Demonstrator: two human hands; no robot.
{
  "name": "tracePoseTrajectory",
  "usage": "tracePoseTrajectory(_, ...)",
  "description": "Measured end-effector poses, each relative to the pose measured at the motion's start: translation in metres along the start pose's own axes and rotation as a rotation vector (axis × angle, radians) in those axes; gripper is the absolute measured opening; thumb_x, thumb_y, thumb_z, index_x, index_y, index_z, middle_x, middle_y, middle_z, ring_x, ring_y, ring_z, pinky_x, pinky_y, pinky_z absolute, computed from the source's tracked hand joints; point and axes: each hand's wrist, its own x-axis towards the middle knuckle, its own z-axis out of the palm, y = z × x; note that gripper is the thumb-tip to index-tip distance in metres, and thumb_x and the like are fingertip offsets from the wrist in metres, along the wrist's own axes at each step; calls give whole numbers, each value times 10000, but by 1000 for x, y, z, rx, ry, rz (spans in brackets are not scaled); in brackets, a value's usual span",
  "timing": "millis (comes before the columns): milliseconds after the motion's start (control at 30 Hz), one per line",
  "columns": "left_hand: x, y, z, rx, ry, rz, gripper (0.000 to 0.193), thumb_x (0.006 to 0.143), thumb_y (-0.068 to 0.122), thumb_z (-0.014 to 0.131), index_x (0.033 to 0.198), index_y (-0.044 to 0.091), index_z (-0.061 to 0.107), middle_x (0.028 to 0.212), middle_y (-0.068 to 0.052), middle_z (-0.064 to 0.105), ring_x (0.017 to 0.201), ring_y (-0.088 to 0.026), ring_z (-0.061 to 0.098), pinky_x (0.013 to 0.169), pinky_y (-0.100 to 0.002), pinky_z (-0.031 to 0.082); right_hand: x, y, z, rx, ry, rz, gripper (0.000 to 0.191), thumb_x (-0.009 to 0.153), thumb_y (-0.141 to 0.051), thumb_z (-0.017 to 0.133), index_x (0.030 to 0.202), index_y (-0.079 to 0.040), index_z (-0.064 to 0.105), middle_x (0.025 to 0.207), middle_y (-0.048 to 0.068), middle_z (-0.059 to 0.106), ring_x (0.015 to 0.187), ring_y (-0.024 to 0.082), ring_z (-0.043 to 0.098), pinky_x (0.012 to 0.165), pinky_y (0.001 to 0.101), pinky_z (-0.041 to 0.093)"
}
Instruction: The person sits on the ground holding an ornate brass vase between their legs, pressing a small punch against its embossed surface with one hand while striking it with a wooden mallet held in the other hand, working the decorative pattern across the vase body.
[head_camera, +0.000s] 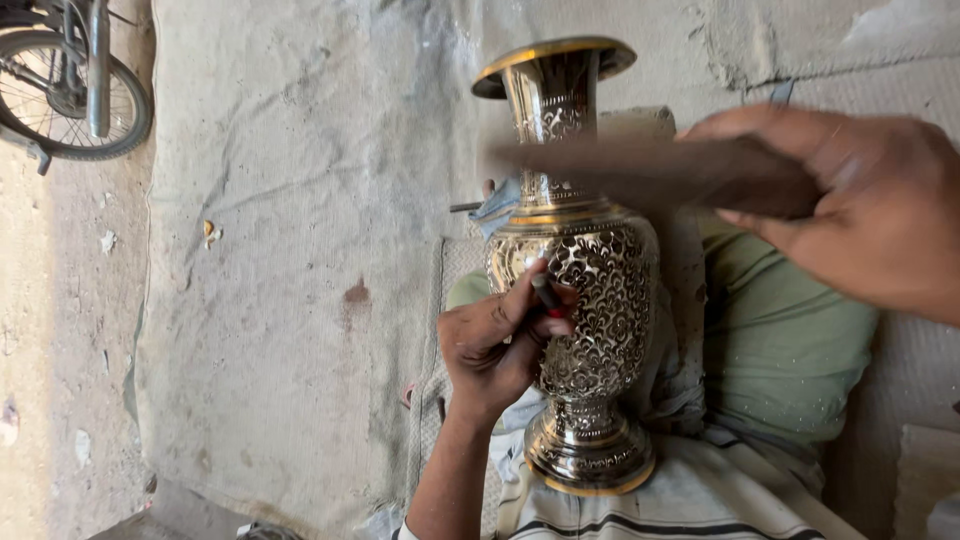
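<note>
A tall engraved brass vase with black floral pattern lies propped across my lap, its gold-rimmed mouth pointing away from me. My left hand rests against the vase's belly and pinches a small dark chisel with its tip on the engraved surface. My right hand is raised at the upper right, gripping a dark wooden mallet-like stick that blurs across the vase's neck.
A grey cloth mat covers the ground at left. A bicycle wheel stands at the top left corner on bare dirt. My green trouser leg and striped cloth lie under the vase.
</note>
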Motion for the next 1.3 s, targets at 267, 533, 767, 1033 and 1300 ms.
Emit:
tracePoseTrajectory(267,3,-1,8,22,23,-54,503,872,-153,729,1324,57,656,1008,-113,789,841,-125,764,787,-262,639,9,-12,-19,-263,-279,121,532,815,-79,703,1287,-325,694,863,-61,712,771,105,698,765,386,570)
tracePoseTrajectory(533,5,-4,10,-31,1,44,504,900,-172,710,1325,99,691,962,-102,771,826,-134,754,770,-254,648,2,-13,-8,-606,-6,-278,557,663,-142,747,1210,-238,710,904,-58,766,758,136,704,815,425,540)
tracePoseTrajectory(767,2,-8,10,38,-18,108,557,898,-134,777,1374,140,683,951,-88,774,844,-137,752,810,-259,626,0,-5,-8,-472,-33,-146,527,724,-91,735,1218,-272,724,866,-70,745,721,127,698,729,390,529)
tracePoseTrajectory(1033,1,-15,11,-16,-28,9,480,909,-155,722,1330,68,668,988,-126,773,863,-148,758,752,-255,641,2,-2,-5,-241,-106,-38,605,729,-42,709,1277,-299,709,901,-60,774,792,133,724,775,357,576)
tracePoseTrajectory(1300,-2,-15,15,-18,-4,-54,374,926,-189,649,1236,16,698,948,-118,776,830,-145,764,782,-281,651,-1,-2,-2,-176,-56,9,592,701,32,703,1245,-199,709,936,19,765,832,154,746,762,378,565)
